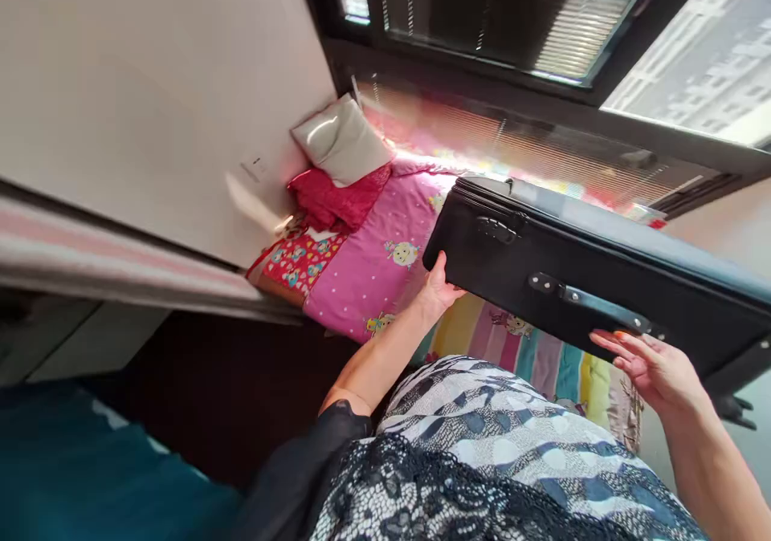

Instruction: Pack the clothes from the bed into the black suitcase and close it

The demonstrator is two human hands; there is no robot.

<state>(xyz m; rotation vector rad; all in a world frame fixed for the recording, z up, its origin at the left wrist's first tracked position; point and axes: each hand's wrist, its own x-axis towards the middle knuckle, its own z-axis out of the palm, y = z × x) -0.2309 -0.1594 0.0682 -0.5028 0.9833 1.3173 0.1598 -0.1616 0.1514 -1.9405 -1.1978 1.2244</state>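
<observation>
A black soft-sided suitcase (578, 268) lies tilted over the bed, with its carry handle (602, 308) on the side facing me. My left hand (442, 288) grips its lower left corner; the thumb presses on the near side and the other fingers are hidden beneath. Just below the handle, my right hand (656, 364) has its fingers stretched out along the suitcase's lower edge. Whether those fingertips bear any weight I cannot tell. Dark wheels (735, 411) show at the suitcase's far right end.
Under the suitcase is a bed with a pink patterned sheet (367, 276) and a striped, colourful cover (470, 324). A pale pillow (343, 140) rests on a red cloth (337, 200) by the white wall (169, 83). Windows (482, 11) run behind. Teal fabric (108, 469) is at lower left.
</observation>
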